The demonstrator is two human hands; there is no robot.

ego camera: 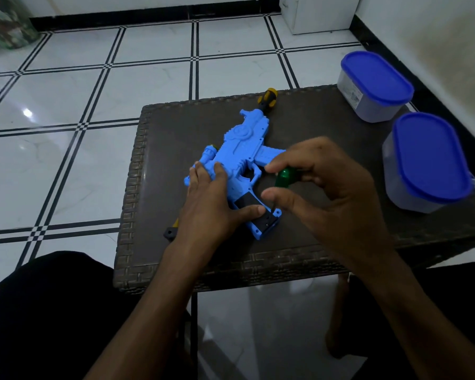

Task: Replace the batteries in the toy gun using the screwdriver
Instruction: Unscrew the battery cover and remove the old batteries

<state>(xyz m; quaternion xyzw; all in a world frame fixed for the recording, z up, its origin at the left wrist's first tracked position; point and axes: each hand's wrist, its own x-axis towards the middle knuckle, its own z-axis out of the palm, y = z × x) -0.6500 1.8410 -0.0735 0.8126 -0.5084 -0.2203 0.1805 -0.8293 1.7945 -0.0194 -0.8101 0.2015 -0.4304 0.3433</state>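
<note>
Head view: blue gun (237, 157) lay flat mid-table (327, 124), barrel toward 12 o'clock. Left hand (211, 204) pressed on it, fingers straight, thumb on grip. Right hand (329, 185) pinched green screwdriver (284, 178), tip at grip base. Two blue-lidded tubs (428, 163) at 3 o'clock.

A single wide-angle head camera looks forward and steeply down from above the seated person, close over the right hand (332, 187) pinching the green screwdriver (284, 178). That grip sits near frame centre; table (327, 127) beyond it, tiled floor (93, 91) farther out.
</note>
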